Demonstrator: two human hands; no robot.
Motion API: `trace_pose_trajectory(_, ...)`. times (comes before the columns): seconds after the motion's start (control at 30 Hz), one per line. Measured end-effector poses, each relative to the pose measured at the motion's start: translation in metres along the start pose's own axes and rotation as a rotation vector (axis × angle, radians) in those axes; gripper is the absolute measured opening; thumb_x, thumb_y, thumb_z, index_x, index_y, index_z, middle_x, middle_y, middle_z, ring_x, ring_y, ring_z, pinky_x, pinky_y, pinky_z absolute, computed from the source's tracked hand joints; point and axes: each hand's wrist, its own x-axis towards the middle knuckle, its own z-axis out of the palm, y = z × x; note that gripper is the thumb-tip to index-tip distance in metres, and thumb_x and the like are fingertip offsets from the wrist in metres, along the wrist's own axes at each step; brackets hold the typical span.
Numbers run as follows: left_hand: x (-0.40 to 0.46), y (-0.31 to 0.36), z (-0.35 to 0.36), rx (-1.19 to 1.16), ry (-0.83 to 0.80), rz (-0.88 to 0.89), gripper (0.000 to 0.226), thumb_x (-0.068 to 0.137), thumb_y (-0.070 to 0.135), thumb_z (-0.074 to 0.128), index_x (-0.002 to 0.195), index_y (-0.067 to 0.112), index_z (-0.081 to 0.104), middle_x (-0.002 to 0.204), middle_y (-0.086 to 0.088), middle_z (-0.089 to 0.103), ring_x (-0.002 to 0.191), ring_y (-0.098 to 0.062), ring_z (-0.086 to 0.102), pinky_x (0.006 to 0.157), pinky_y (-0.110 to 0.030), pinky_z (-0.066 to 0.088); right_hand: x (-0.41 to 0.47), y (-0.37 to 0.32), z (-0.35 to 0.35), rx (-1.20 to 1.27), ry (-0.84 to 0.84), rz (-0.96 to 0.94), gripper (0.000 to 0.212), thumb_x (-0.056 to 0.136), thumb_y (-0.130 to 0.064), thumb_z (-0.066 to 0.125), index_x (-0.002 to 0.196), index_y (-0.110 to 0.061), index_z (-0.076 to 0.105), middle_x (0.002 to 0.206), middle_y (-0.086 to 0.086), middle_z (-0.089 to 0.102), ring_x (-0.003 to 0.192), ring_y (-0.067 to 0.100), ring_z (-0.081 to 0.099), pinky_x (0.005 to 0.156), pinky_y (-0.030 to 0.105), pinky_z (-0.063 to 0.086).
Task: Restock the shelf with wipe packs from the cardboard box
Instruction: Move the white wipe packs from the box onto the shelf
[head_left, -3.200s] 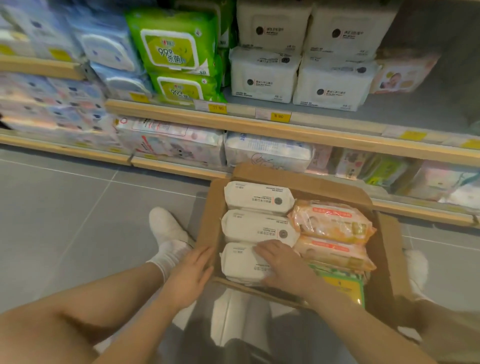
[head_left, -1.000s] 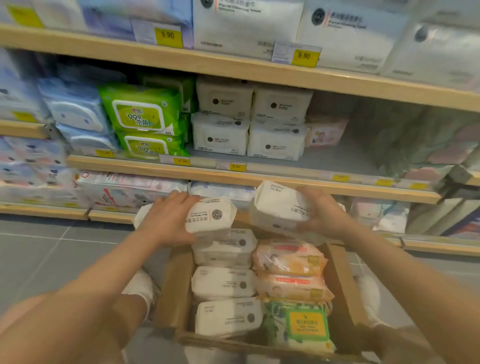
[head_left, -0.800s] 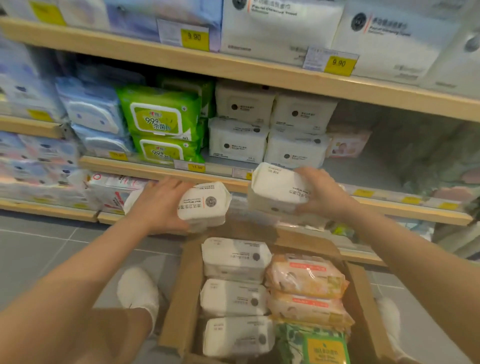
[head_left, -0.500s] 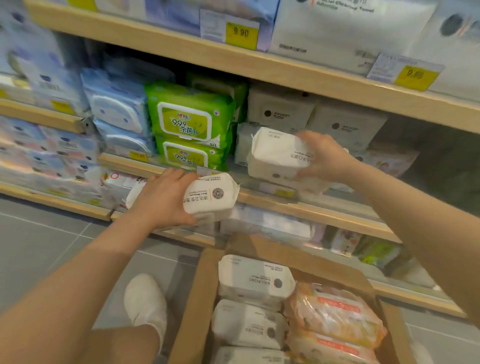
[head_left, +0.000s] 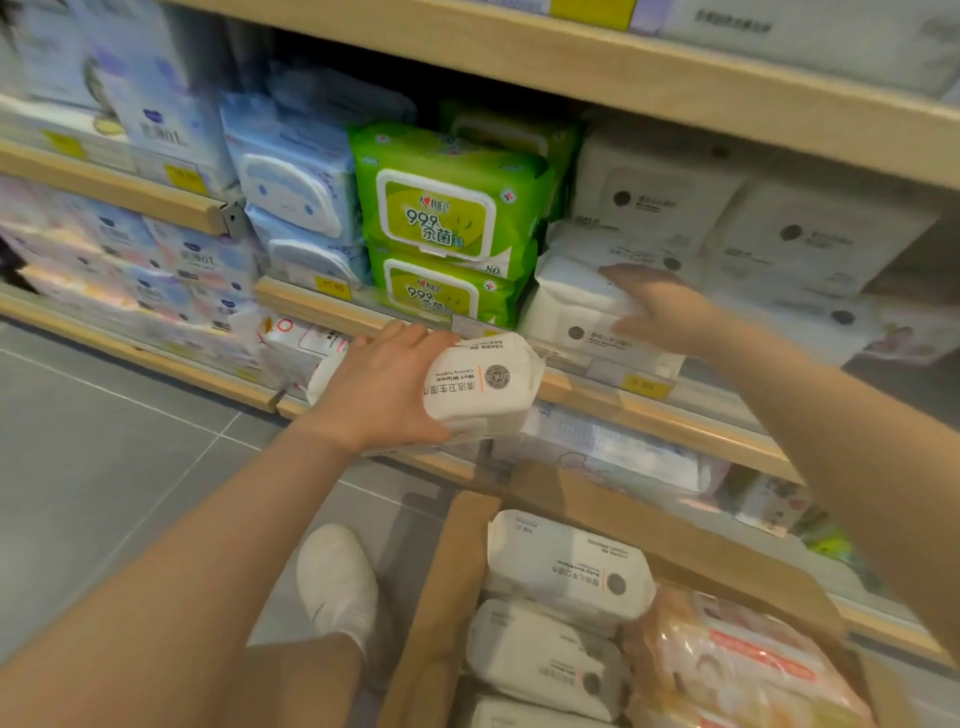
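The cardboard box sits open on the grey floor at the bottom of the view, and everything else is placed from it. Inside, along its left wall, white wipe packs lie in a row running toward the viewer, at least three showing; to their right in the same box lie orange-tinted packs, blurred. Just left of the box a foot in a white shoe rests on the floor. Above the box's far-left corner, the left hand holds a white pack in the air in front of the shelf edge, fingers curled over its top and the thumb under it, printed face up. Above and beyond the box's far flap, the right hand reaches onto the shelf, its fingers wrapped around the right end of a second white pack that lies at the shelf's front; whether it rests fully on the board I cannot tell. Behind that pack stand more white packs of the same kind, stacked two high. Left of them on the same shelf stand two green packs, one on the other, then pale blue packs. Beyond the box, the lower shelf holds blurred pastel packs.
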Motion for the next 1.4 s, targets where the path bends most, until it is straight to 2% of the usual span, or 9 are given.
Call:
trace_pose_trajectory(0.13,-0.001,-0.001,0.004,0.017,-0.014,0.004,0.095,0.047,0.061,0.059,0.134,0.026,0.042,0.114,0.001,0.053,0.109,-0.022,0.043,0.089,-0.042,0.037,0.002,0.0,0.017,-0.12,-0.044,0.049,0.08,0.089,-0.039,0.06,0.149,-0.037,0.007,0.16,0.001,0.004,0.146,0.027,0.005,0.117,0.05,0.007)
trace_pose_trajectory(0.5,0.011,0.025,0.008,0.048,-0.056,0.062,0.092,0.058,0.053,0.074,0.137,0.027,0.036,0.122,0.002,0.049,0.115,-0.021,0.039,0.091,-0.041,0.034,0.003,-0.005,0.027,-0.251,-0.001,0.07,0.075,0.094,-0.043,0.049,0.149,-0.035,-0.001,0.16,0.0,-0.003,0.146,0.025,-0.001,0.117,0.05,0.001)
trace_pose_trajectory(0.67,0.01,0.045,0.009,0.054,-0.105,0.115,0.093,0.058,0.054,0.073,0.138,0.027,0.034,0.124,0.002,0.047,0.117,-0.021,0.037,0.094,-0.04,0.036,-0.056,-0.029,0.021,0.212,0.254,-0.073,0.075,0.09,-0.048,0.051,0.15,-0.024,0.013,0.156,0.001,0.022,0.142,0.019,0.02,0.117,0.04,0.015)
trace_pose_trajectory(0.77,0.01,0.063,0.011,-0.005,-0.151,0.178,0.096,0.057,0.054,0.075,0.139,0.026,0.034,0.127,0.001,0.047,0.117,-0.021,0.038,0.094,-0.041,0.038,-0.116,-0.042,0.025,0.58,0.093,-0.067,0.085,0.084,-0.039,0.066,0.15,-0.029,0.014,0.153,-0.015,0.017,0.138,-0.001,0.014,0.111,0.021,0.014)
trace_pose_trajectory(0.87,0.008,0.091,0.012,-0.006,-0.209,0.28,0.097,0.055,0.057,0.074,0.139,0.03,0.035,0.126,0.004,0.049,0.114,-0.019,0.04,0.092,-0.04,0.039,-0.16,-0.043,0.035,0.739,-0.044,0.014,0.105,0.068,-0.029,0.083,0.148,-0.035,0.016,0.15,-0.018,0.023,0.134,-0.005,0.022,0.108,0.018,0.021)
trace_pose_trajectory(0.97,0.002,0.122,0.017,-0.066,-0.222,0.35,0.097,0.049,0.058,0.073,0.137,0.036,0.037,0.128,0.008,0.052,0.114,-0.018,0.043,0.095,-0.038,0.039,-0.186,-0.037,0.045,0.72,-0.041,0.064,0.111,0.056,-0.028,0.09,0.145,-0.033,0.025,0.144,-0.016,0.034,0.13,-0.001,0.032,0.106,0.018,0.028)
trace_pose_trajectory(1.1,-0.001,0.159,0.025,-0.09,-0.259,0.399,0.095,0.053,0.053,0.077,0.136,0.034,0.037,0.134,0.009,0.047,0.121,-0.014,0.041,0.099,-0.034,0.037,-0.219,-0.021,0.044,0.64,0.071,0.178,0.079,0.054,-0.022,0.09,0.123,-0.025,0.052,0.108,-0.013,0.057,0.102,0.005,0.054,0.077,0.014,0.042)
trace_pose_trajectory(1.2,0.002,0.181,0.027,-0.146,-0.271,0.417,0.098,0.055,0.055,0.079,0.139,0.037,0.033,0.139,0.011,0.043,0.126,-0.014,0.038,0.104,-0.035,0.033,-0.243,-0.003,0.032,0.692,0.096,0.253,0.078,0.054,-0.021,0.09,0.123,-0.023,0.056,0.11,-0.009,0.062,0.101,0.007,0.057,0.084,0.021,0.048)
trace_pose_trajectory(1.4,0.009,0.178,0.029,-0.476,-0.239,0.279,0.117,0.046,0.062,0.083,0.143,0.04,0.022,0.149,0.013,0.024,0.138,-0.01,0.021,0.113,-0.035,0.024,-0.283,0.023,0.005,0.798,0.1,0.36,0.074,0.064,-0.014,0.085,0.128,-0.026,0.05,0.104,-0.027,0.051,0.095,-0.006,0.05,0.07,-0.004,0.036)
